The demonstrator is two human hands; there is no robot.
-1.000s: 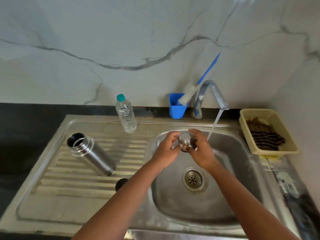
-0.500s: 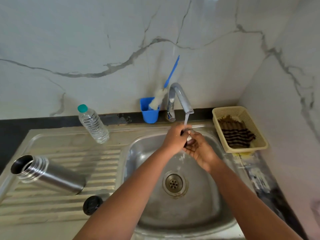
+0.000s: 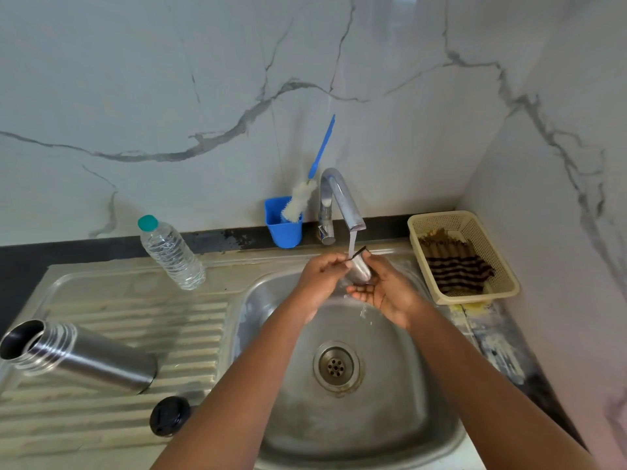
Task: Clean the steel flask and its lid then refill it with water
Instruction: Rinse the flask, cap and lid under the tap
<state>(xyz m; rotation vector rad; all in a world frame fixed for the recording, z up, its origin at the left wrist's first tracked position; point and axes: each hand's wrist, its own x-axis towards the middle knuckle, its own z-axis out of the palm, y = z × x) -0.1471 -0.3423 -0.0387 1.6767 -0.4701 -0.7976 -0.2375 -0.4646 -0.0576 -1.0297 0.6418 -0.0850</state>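
Under the running tap (image 3: 342,201), the right hand (image 3: 383,293) is cupping the steel lid (image 3: 359,270) while the left hand (image 3: 320,276) is pinching its black strap. Wet fingers risk dropping it into the sink (image 3: 424,385); the flask (image 3: 84,357) is lying unsecured on the near-left drainboard and could roll.

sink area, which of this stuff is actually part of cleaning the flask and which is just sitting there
Part of the job:
steel flask, lying open on the drainboard
steel lid, held by left hand and right hand under the running tap
black inner cap on the drainboard
bottle brush in the blue cup, probably

Just lying about:
plastic water bottle
cream basket with a striped cloth
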